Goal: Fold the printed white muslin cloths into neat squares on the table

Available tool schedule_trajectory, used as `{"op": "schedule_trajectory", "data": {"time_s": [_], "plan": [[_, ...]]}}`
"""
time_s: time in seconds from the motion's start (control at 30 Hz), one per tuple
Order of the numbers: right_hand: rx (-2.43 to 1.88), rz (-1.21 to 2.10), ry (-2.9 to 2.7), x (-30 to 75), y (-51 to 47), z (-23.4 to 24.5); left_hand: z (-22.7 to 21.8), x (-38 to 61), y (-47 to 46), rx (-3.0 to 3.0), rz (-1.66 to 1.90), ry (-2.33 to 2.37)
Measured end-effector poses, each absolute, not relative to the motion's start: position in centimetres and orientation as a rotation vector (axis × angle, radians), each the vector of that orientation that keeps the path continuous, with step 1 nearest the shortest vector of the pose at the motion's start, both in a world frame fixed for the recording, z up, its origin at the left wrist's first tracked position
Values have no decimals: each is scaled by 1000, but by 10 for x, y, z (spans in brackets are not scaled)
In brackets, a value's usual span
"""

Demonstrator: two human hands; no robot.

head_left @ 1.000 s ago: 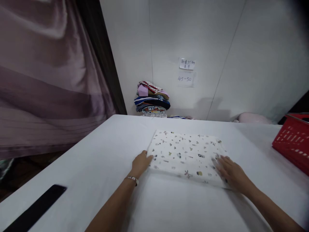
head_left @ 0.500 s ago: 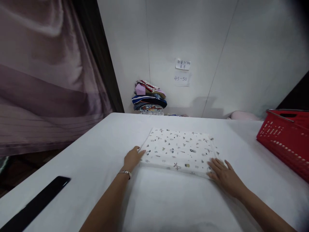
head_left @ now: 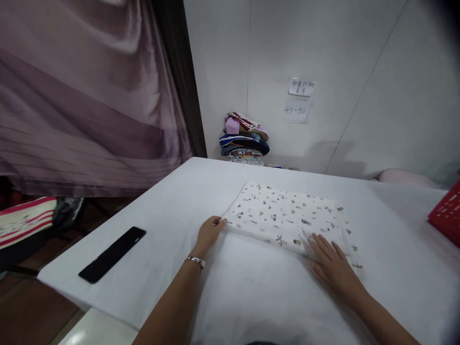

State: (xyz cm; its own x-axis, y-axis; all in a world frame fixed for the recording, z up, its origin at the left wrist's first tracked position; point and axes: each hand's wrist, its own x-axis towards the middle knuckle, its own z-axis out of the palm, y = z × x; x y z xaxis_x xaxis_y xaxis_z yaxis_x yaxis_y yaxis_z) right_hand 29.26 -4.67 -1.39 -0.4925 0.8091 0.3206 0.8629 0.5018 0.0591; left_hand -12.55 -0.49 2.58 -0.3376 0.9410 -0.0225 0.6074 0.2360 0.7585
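A white cloth [head_left: 280, 213] with a small scattered plant-like print lies flat on the white table, folded into a rough rectangle. My left hand [head_left: 210, 234] pinches its near left corner between thumb and fingers, and a silver bracelet [head_left: 196, 261] circles that wrist. Spread over the near right part of the cloth, my right hand [head_left: 332, 266] lies flat with its fingers stretched out. Some layers show at the cloth's right edge, where the fabric is slightly uneven.
A long black flat object [head_left: 112, 254] lies on the table [head_left: 172, 201] to the left. A red basket [head_left: 447, 215] stands at the right. Behind the table are a stack of folded fabrics [head_left: 244, 139] and papers [head_left: 296, 110] on the wall. A mauve curtain [head_left: 89, 96] hangs at left.
The view has swung to the right-hand side of the picture, showing more of the table's left edge. My right hand has slid inward over the cloth; my left has closed on its corner.
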Motion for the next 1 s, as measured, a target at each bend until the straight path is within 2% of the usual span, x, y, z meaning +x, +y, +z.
{"op": "schedule_trajectory", "data": {"time_s": [0.27,0.53,0.67,0.77,1.0], "plan": [[-1465,-119,-2577,285,-42,-25,30,-116,0,1566,692,2275],[-1481,-13,-2548,286,-50,-12,38,-107,2,1760,564,2412],[-1530,-134,-2462,283,-43,2,38,-80,12,2259,727,2203],[-1681,-214,-2363,296,-35,7,26,-64,20,2426,576,2050],[-1823,-87,-2298,329,-41,-4,-1,-65,32,2403,307,2102]]}}
